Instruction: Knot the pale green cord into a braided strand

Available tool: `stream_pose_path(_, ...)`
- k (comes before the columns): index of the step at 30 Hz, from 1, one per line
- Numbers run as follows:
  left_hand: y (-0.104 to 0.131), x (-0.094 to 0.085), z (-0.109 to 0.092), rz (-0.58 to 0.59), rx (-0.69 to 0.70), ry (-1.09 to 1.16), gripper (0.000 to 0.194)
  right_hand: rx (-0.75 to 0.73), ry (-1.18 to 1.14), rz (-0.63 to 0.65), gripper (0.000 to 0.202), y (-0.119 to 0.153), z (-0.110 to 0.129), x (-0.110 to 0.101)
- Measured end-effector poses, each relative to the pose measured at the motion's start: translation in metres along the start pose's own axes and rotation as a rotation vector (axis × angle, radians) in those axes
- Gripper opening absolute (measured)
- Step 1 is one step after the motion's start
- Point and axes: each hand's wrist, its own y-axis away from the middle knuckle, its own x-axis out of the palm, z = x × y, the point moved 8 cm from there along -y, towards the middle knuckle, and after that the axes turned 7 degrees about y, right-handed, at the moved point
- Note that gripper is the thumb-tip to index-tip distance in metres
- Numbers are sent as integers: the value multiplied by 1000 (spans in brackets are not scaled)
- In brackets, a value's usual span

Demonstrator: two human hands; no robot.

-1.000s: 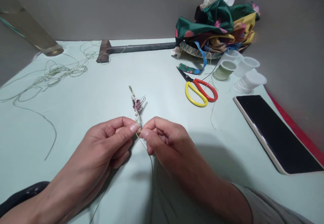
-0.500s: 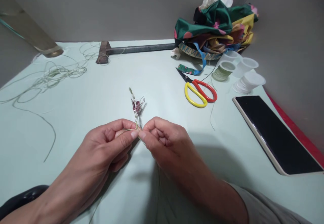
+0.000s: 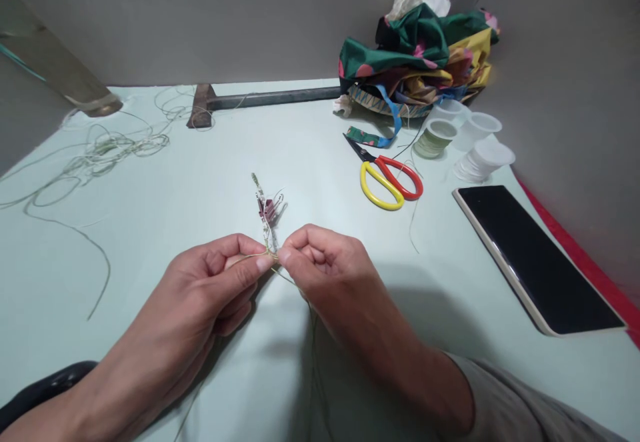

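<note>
Near the middle of the table lies a slim knotted cord piece (image 3: pixel 264 219) with a dark red clip (image 3: pixel 268 210) on it. My left hand (image 3: pixel 220 282) pinches the lower end of the knotted piece between thumb and forefinger. Just to its right, my right hand (image 3: pixel 327 272) is closed, thumb against forefinger, on a thin green cord (image 3: pixel 285 277) by the knots. The fingertips of both hands are a small gap apart. Long cord ends hang below the hands toward the near edge.
A hammer (image 3: pixel 270 99) lies at the back, with tangled cord (image 3: pixel 107 152) to its left. Scissors (image 3: pixel 387 179), thread spools (image 3: pixel 436 139), a phone (image 3: pixel 537 259) and a basket with colourful cloth (image 3: pixel 420 55) stand or lie to the right. A dark object (image 3: pixel 47 389) is at lower left.
My right hand has moved slightly up and away from my left fingertips, and more cord shows between and below them. The whole view has shifted a little.
</note>
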Motion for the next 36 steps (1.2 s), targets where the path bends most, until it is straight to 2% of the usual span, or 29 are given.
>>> stream_pose_path(10, 0, 2, -2, -27, 3, 20, 32, 85, -61, 34, 15, 2, -6, 1)
stream_pose_path(16, -2, 5, -5, -28, 8, 29, 32, 62, -138, 1, 16, -1, -4, 0)
stream_pose_path(19, -1, 4, -4, -26, 6, 27, 32, 148, -229, 62, 21, 1, -3, 2)
stream_pose_path(22, -1, 0, -2, -34, 23, 10, 31, 244, -342, 193, 24, 9, -2, 9)
stream_pose_path(25, -1, -4, -3, -48, 61, -11, 30, 247, -450, 321, 31, 17, 1, 17)
stream_pose_path(30, 3, 0, -8, -50, 108, 20, 21, 170, -488, 376, 23, 19, 2, 21)
stream_pose_path(36, 14, 6, -2, -53, 69, 137, 22, 148, -487, 393, 23, 16, 2, 25)
